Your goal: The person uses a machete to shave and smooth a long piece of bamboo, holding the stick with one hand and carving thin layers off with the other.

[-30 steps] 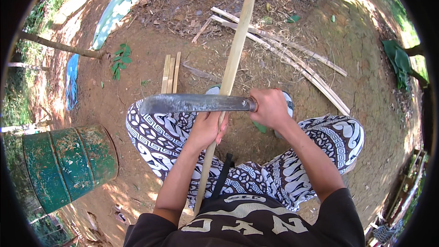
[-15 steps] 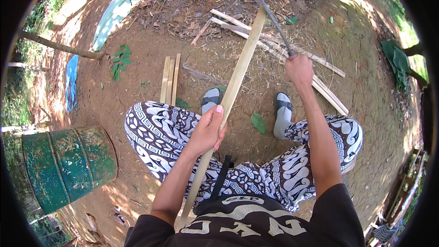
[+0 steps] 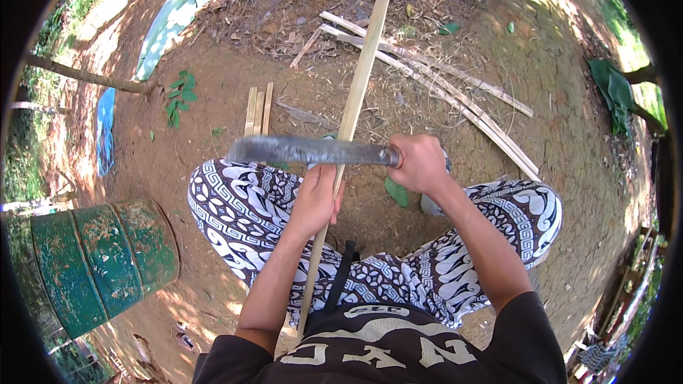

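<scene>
A long pale bamboo strip (image 3: 366,57) runs from beside my waist up past my feet, tilted slightly to the right at its far end. My left hand (image 3: 317,199) is wrapped round it at about knee level. My right hand (image 3: 421,162) grips the handle of a machete (image 3: 306,150). Its broad grey blade lies crosswise over the strip, just beyond my left fingers, with the tip pointing left above my left knee. Whether the blade touches the strip or hovers over it, I cannot tell. The blade hides part of my left foot.
Several split strips (image 3: 455,96) lie on the soil ahead to the right. Shorter pieces (image 3: 258,108) rest beyond my left knee. A rusty green drum (image 3: 107,263) lies at left, near a blue sheet (image 3: 106,131). A thin trunk (image 3: 89,74) juts in from the left; shavings and leaves litter the ground.
My right hand has come down and inward, bringing the machete from the strip's far end to just beyond my left hand. The strip's far end has shifted left and farther away.
</scene>
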Available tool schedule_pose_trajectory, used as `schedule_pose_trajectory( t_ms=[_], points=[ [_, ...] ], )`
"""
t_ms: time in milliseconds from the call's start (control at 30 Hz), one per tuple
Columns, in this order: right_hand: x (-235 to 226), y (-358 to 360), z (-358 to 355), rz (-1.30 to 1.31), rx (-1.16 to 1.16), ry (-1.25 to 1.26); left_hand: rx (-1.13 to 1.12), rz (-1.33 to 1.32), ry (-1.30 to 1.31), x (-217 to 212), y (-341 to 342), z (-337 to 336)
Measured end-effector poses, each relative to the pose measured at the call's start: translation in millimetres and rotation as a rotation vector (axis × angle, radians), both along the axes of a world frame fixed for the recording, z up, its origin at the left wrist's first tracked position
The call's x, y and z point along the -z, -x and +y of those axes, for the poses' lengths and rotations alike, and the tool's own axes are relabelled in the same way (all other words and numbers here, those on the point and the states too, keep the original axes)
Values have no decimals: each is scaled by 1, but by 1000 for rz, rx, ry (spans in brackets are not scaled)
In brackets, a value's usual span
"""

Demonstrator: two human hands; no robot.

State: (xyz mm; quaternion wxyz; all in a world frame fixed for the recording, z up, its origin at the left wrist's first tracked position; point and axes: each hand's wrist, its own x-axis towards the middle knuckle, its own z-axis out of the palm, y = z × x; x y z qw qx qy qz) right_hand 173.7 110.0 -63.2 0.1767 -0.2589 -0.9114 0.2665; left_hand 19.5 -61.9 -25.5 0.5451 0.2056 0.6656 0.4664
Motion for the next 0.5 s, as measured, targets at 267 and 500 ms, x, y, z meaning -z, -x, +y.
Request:
schedule_pose_trajectory(
  t_ms=[267, 500],
  points=[
    [32, 2, 28, 24, -111, -176, 50, 99, 124, 21, -3, -13],
    [64, 4, 51, -4, 28, -177, -66, 213, 3, 9, -3, 12]
  ],
)
